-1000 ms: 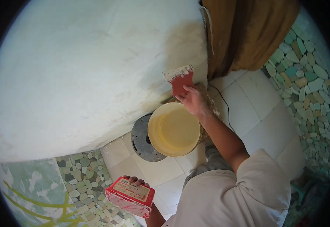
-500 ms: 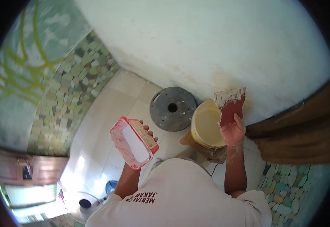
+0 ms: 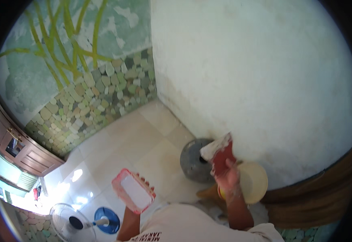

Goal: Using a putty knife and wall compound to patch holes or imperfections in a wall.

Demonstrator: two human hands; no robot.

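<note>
My left hand (image 3: pixel 148 187) is closed around the side of a rectangular plastic tub (image 3: pixel 134 192) with a red, smeared rim. White paste lies inside it. In my right hand (image 3: pixel 229 179) is a wide red putty knife (image 3: pixel 223 155), held with its blade edge pointing up and away. Pale, caked filler coats that edge. The putty knife hangs in front of a round grey disc (image 3: pixel 190 163) with a centre hole. Beneath and beside my right wrist stands a pale yellow bucket (image 3: pixel 254 183), partly hidden by the hand and forearm.
A white plastered wall (image 3: pixel 260 88) rises ahead, meeting a stone-clad wall (image 3: pixel 103 90) with painted green stalks at the corner. Brown cloth (image 3: pixel 313 203) drapes at right. A white fan (image 3: pixel 73 222) with a blue base (image 3: pixel 108 220) stands lower left, near a wooden door (image 3: pixel 26 151).
The view has swung toward the left, bringing the wall corner and fan into sight. My right hand has moved the putty knife left, from beside the bucket to in front of the disc.
</note>
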